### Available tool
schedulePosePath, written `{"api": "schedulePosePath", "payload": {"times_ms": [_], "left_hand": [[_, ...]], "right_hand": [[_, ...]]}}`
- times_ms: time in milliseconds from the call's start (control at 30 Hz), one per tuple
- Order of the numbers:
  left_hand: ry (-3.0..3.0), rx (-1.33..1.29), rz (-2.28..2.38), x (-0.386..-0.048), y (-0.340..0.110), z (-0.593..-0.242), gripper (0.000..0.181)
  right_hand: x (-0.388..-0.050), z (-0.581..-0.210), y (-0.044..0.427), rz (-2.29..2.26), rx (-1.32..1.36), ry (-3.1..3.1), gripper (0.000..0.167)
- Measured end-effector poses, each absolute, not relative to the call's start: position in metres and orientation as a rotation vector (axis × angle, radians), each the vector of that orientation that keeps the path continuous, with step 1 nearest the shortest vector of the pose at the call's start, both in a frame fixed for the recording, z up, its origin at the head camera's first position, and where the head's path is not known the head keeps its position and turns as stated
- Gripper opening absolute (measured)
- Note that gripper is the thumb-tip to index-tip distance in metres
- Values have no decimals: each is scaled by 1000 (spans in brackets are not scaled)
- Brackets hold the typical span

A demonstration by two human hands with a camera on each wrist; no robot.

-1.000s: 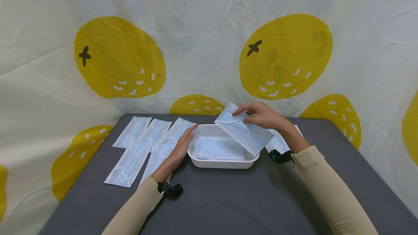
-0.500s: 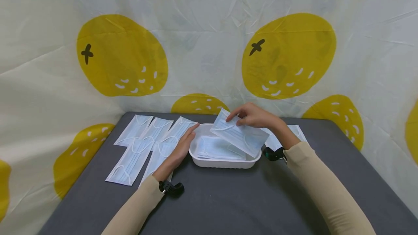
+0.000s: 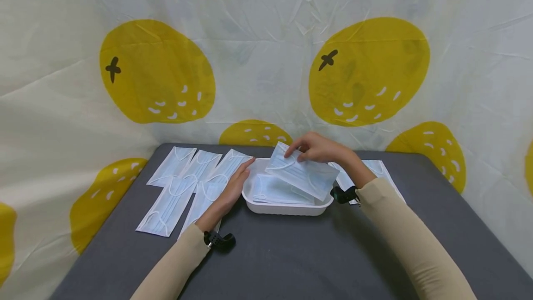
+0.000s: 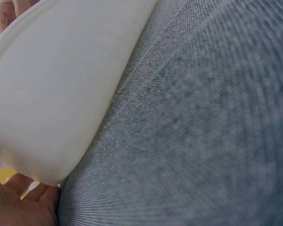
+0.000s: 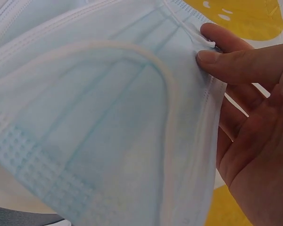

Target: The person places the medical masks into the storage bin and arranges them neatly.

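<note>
Between thumb and fingers my right hand [image 3: 317,148] pinches a light blue face mask [image 3: 306,172] by its upper edge, tilted over the white plastic tray [image 3: 287,209]. In the right wrist view the held mask [image 5: 113,122] fills most of the picture, its white ear loop hanging across it. More masks [image 3: 276,190] lie flat inside the tray, partly covered by the held one. My left hand [image 3: 231,188] rests along the tray's left side with straight fingers. The left wrist view shows that hand [image 4: 26,200] against the tray's outer wall [image 4: 61,94].
Several blue masks [image 3: 168,207] lie spread on the grey table [image 3: 266,263] left of the tray, some overlapping and partly under my left arm. Other masks [image 3: 376,168] lie to the right, half hidden by my right forearm. A patterned curtain [image 3: 258,68] hangs behind.
My right hand has moved left and slightly down with the mask, bringing it lower over the tray. My left hand stays at the tray's side.
</note>
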State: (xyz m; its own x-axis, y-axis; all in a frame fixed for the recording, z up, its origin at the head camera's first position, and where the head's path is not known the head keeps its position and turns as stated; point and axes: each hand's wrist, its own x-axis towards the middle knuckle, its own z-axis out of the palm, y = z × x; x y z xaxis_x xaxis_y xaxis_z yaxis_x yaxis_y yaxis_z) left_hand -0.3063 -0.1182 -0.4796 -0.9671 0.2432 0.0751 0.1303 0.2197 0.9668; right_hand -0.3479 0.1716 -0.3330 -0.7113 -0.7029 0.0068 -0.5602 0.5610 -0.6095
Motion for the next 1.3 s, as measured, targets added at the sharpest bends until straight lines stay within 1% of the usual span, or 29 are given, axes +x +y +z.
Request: {"api": "schedulePosePath", "payload": {"times_ms": [333, 767, 1100, 1300], "left_hand": [[2369, 387, 1880, -306, -119, -479, 49], [2361, 397, 1899, -309, -116, -480, 49], [2359, 392, 1892, -311, -115, -480, 50], [2365, 373, 1885, -310, -114, -479, 49]], "right_hand": [[-349, -333, 164, -850, -1070, 2517, 29], [-362, -340, 150, -734, -1160, 2442, 29], [-365, -343, 138, -687, -1114, 2362, 29], [-371, -349, 131, -682, -1061, 2309, 31]]}}
